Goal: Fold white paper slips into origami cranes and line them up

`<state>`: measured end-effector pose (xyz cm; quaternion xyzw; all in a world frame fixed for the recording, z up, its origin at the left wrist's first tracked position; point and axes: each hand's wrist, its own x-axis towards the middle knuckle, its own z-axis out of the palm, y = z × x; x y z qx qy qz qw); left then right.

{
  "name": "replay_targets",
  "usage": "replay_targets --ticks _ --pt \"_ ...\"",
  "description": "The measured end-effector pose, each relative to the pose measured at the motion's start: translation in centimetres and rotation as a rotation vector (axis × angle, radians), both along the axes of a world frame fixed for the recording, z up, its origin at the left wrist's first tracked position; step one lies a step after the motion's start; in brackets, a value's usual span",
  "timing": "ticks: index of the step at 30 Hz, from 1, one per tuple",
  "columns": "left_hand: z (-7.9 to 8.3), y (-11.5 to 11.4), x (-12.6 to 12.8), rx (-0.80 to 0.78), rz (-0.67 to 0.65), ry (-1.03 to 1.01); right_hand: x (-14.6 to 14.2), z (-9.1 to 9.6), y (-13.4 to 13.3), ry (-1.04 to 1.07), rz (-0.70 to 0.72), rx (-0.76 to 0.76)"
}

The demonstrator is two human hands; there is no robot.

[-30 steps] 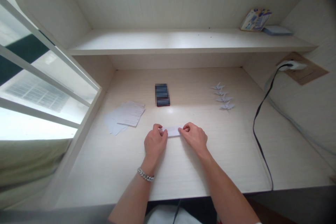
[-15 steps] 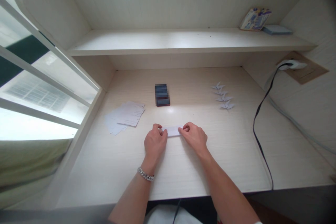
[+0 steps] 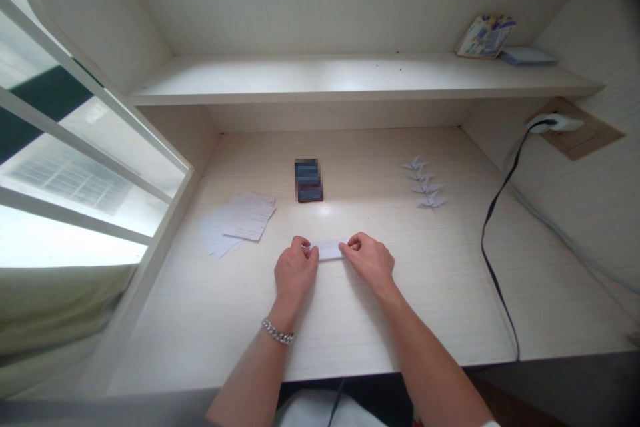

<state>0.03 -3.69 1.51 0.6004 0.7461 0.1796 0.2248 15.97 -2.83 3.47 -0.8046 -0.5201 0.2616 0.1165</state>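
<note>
A small folded strip of white paper lies flat on the pale wooden desk, near its middle. My left hand, with a metal bracelet at the wrist, pinches the strip's left end with curled fingers. My right hand presses the strip's right end the same way. Both hands rest on the desk surface.
A loose pile of white paper sheets lies left of my hands. A dark blurred object sits behind them. Several folded paper cranes line up at the right. A black cable runs from a wall socket. Booklets stand on the shelf.
</note>
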Motion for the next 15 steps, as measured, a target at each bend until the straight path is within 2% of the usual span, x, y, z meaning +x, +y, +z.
replay_targets --ticks 15 --pt "0.06 0.02 0.52 0.055 -0.075 0.172 -0.32 -0.46 0.01 -0.052 0.031 0.005"
